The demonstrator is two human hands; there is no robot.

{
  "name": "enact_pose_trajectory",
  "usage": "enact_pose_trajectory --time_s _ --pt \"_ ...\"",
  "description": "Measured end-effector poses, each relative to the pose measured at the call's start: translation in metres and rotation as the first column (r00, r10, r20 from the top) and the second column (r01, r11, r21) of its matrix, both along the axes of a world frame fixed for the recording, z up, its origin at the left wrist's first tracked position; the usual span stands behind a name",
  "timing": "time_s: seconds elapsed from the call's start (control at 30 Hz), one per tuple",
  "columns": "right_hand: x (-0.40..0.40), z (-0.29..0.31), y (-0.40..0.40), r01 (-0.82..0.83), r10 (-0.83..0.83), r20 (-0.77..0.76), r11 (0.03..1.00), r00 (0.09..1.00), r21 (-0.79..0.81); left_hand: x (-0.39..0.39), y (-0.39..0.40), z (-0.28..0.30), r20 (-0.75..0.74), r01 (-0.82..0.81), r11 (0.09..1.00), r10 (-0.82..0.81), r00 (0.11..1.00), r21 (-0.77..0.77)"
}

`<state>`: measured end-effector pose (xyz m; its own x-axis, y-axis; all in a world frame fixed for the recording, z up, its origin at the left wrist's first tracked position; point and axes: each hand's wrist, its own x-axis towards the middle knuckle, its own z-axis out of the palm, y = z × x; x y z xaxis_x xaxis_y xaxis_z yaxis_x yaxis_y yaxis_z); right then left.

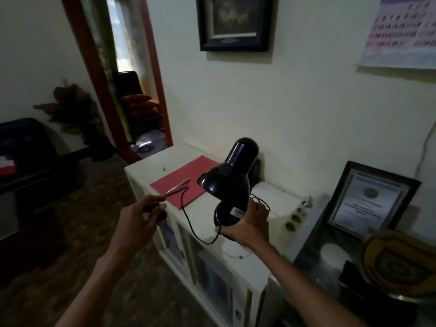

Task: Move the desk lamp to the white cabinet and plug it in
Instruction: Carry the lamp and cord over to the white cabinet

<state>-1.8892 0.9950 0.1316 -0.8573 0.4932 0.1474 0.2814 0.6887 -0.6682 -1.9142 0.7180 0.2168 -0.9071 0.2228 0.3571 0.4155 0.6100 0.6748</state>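
Note:
The black desk lamp hangs tilted above the white cabinet, shade pointing left and down. My right hand grips its round base from below. Its black cord loops down from the base and runs up to my left hand, which pinches the cord near the dark plug at the cabinet's front edge. A white power strip with several sockets lies on the cabinet top to the right of the lamp.
A red folder with a pen lies on the cabinet's left part. A framed certificate and a yellow plaque stand at the right. A doorway opens at the back left, a dark sofa at far left.

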Motion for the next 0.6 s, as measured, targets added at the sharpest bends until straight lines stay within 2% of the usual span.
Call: enact_pose_trajectory --time_s 0.23,0.43,0.6 --pt "-0.066 -0.035 0.049 0.295 -0.297 0.051 0.954 0.953 0.047 -0.16 0.064 -0.036 -0.007 0.316 0.948 -0.317 0.949 -0.032" --pt "-0.089 -0.063 0.063 0.398 -0.401 0.028 0.914 0.916 0.085 -0.245 0.105 -0.057 -0.008 0.55 0.835 -0.55 0.835 -0.035" --pt "-0.106 -0.067 0.064 0.511 -0.514 0.052 0.857 0.856 0.068 -0.28 0.125 -0.06 0.002 0.644 0.765 -0.644 0.765 -0.021"
